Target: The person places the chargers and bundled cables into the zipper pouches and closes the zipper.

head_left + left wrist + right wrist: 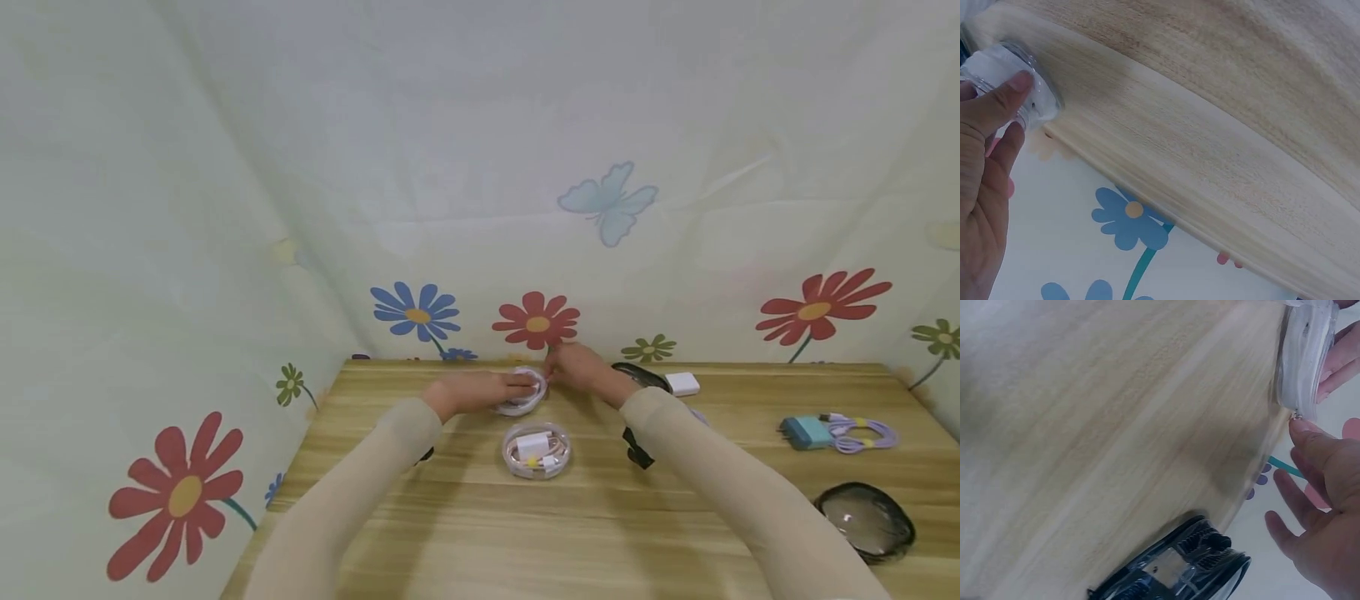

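Holding round clear case (1047, 94), white contents (991, 65) showing through.

4 cases (536, 450), 2 loose adptrs (682, 384)

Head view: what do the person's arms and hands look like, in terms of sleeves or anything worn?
The left sleeve and right sleeve are long, plain and cream, ending at the wrists. Left hand and right hand are ungloved. A black piece shows beside the right cuff; whether it's worn, I can't tell.
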A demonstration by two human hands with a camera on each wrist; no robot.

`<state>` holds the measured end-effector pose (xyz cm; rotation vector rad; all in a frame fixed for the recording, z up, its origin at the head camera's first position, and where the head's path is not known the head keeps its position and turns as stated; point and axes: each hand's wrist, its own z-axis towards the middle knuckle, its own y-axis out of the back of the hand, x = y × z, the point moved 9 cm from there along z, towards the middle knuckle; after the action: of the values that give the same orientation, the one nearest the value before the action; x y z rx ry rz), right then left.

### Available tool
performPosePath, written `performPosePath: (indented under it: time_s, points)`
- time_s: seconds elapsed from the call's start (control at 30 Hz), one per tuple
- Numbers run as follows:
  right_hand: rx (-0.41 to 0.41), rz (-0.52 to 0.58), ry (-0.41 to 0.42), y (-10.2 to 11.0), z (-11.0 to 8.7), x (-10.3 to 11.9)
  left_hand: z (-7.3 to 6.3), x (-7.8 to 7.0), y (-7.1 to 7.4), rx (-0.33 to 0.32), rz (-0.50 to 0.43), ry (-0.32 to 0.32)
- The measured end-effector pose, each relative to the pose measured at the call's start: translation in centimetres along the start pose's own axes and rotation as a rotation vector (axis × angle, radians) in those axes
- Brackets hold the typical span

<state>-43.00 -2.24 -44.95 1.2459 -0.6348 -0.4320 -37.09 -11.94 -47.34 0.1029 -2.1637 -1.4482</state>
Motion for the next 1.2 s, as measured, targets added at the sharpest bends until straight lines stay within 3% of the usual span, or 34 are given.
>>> performPosePath:
  time_s: [0.1,0.2,0.37,0.43,0.6,0.67,0.7,0.93,1.03,1.2]
  points:
    - [-0.061,0.031,0.049,0.4,-0.5,0.2,0.2,0.0,0.1,0.007,-0.053,0.016]
    - [-0.099,0.042,0.087,0.6,-0.9,0.3,0.1,0.2,-0.3,0.033,-0.043,0.027]
    - [-0.092,0.019,0.041,0.1,-1.5,-0.7,-0.1,0.6,-1.1,0.069,-0.039,0.049]
    - [-0.088,0.019,0.035,0.0,-1.5,-0.9,-0.2,0.5,-1.1,0.066,0.023,0.053]
    - [-0.103,0.078,0.096,-0.1,-1.8,-0.4,-0.5,0.1,-1.4,0.038,0.304,0.054]
    - [-0.12,0.115,0.132,-0.1,-2.1,0.2,-0.6,0.1,-1.5,0.024,0.326,0.059]
    - [-0.129,0.133,0.15,-0.1,-2.3,0.5,-0.5,0.2,-1.5,0.018,0.317,0.062]
    - [-0.124,0.144,0.168,0.7,-2.3,1.2,0.5,0.8,-0.3,-0.03,-0.016,0.14]
    - [-0.085,0.137,0.152,0.7,-2.1,0.8,1.0,0.6,0.0,-0.051,-0.038,0.125]
    - [-0.05,0.083,0.113,0.8,-1.8,-0.1,1.2,0.1,0.4,-0.108,0.014,0.048]
